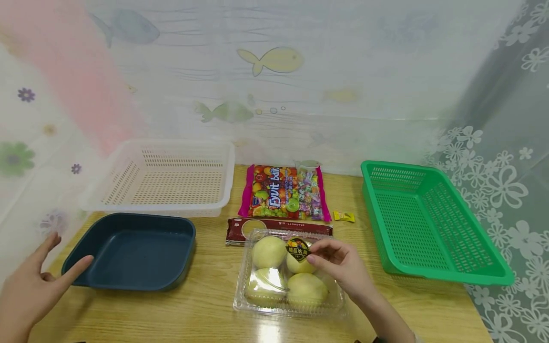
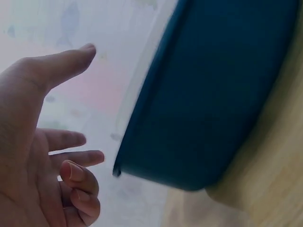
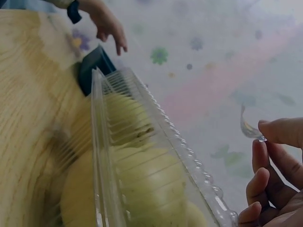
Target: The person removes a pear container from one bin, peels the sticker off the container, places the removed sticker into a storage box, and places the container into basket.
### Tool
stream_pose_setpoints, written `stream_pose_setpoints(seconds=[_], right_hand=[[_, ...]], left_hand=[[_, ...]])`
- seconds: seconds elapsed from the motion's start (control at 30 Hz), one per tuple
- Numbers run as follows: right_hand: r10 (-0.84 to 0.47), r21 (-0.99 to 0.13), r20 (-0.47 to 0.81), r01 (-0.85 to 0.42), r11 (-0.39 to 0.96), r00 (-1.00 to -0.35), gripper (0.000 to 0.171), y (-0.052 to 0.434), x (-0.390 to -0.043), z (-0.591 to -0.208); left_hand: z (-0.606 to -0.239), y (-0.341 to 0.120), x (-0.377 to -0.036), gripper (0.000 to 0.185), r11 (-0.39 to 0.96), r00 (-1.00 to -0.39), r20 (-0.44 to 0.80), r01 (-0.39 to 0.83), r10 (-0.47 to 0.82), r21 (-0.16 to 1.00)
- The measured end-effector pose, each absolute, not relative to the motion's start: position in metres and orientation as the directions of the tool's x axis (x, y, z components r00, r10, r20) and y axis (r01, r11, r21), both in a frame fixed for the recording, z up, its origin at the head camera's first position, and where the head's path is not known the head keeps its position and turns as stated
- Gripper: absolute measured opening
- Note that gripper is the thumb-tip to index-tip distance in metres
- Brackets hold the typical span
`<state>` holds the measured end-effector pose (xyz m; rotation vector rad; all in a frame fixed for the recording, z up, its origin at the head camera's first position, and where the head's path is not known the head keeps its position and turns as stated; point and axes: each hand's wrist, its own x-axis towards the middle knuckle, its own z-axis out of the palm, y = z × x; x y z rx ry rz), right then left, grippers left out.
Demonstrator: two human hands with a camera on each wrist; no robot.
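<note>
A clear plastic clamshell (image 1: 291, 276) holding several yellow-green fruits lies on the wooden table, front centre. My right hand (image 1: 313, 252) is over it and pinches its lid by the round dark sticker (image 1: 298, 249). The right wrist view shows the right hand (image 3: 262, 136) with thumb and fingers closed on a clear plastic tab, above the ribbed clamshell (image 3: 142, 156). My left hand (image 1: 64, 252) is spread and holds nothing, its thumb at the left corner of the dark blue tray (image 1: 133, 252). The left wrist view has the left hand (image 2: 80, 104) beside the tray (image 2: 213, 94).
A white slotted basket (image 1: 167, 176) stands behind the blue tray and a green basket (image 1: 429, 224) at the right. A fruit candy bag (image 1: 283, 190), a brown spaghetti pack (image 1: 279, 226) and a small yellow sweet (image 1: 344, 216) lie behind the clamshell. A patterned curtain backs the table.
</note>
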<state>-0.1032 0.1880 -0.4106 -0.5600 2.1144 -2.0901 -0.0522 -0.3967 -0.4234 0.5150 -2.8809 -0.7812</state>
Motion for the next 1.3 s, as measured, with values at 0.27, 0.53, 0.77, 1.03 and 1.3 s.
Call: stream_pose_setpoints(seconds=[0.27, 0.53, 0.77, 1.03, 1.3], right_hand=[[-0.303, -0.987, 0.109, -0.138, 0.077, -0.947, 0.018, 0.191, -0.110, -0.406], [-0.314, -0.986, 0.114, -0.145, 0.079, -0.942, 0.022, 0.189, -0.117, -0.405], [-0.324, -0.987, 0.117, -0.146, 0.067, -0.939, 0.021, 0.185, -0.122, -0.401], [-0.353, -0.980, 0.163, -0.191, 0.048, -0.922, 0.021, 0.180, -0.127, -0.393], [-0.345, -0.980, 0.094, -0.148, 0.134, -0.934, 0.021, 0.172, -0.132, -0.378]], left_hand=[[-0.432, -0.405, -0.049, 0.118, 0.828, -0.939, -0.231, -0.335, -0.254, 0.449], [-0.449, -0.408, -0.045, 0.123, 0.766, -0.970, -0.187, -0.239, -0.157, 0.597], [-0.460, -0.408, -0.043, 0.132, 0.799, -0.978, -0.109, -0.210, -0.180, 0.564], [-0.454, -0.401, -0.040, 0.133, 0.833, -0.983, -0.066, -0.178, -0.169, 0.523], [-0.451, -0.404, -0.042, 0.129, 0.805, -0.991, -0.038, -0.128, -0.130, 0.579]])
